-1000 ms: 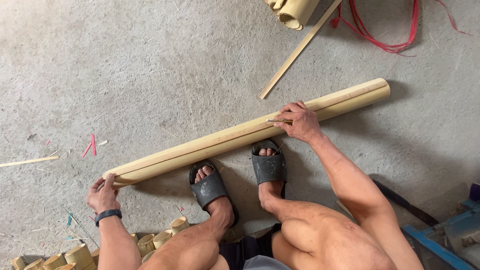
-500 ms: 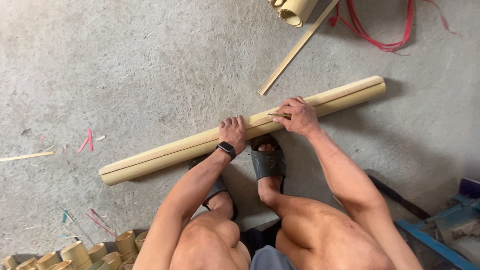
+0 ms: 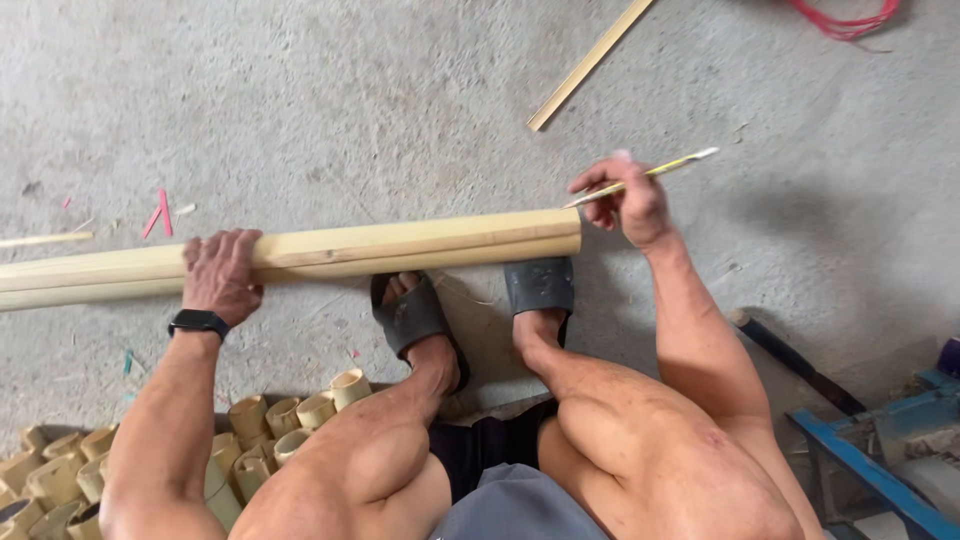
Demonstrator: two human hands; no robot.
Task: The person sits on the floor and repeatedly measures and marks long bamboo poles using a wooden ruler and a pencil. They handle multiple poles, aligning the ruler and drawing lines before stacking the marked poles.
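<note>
The left hand (image 3: 222, 275) is laid palm-down over the bamboo pole (image 3: 400, 245), its fingers curled across the top so that the pole is gripped and pressed against the concrete floor (image 3: 350, 90). A black wristband (image 3: 197, 322) is worn just behind that hand, and the forearm runs straight down toward the camera. The right hand (image 3: 628, 200) is held just past the pole's cut right end, raised a little, with thumb and fingers pinched shut on a thin bamboo sliver (image 3: 650, 172); the sliver's near tip is set at the corner of the pole's end, and its far tip is pointed up and to the right. The pole is pale yellow, smooth and round, with a long seam along its length; it is laid almost level across the floor, and its left part is cut off by the picture's edge. Two feet in dark sandals (image 3: 538, 285) are placed just below it. Short bamboo tube sections (image 3: 290, 412) are piled at the lower left, and a flat bamboo strip (image 3: 588, 65) is seen higher up
</note>
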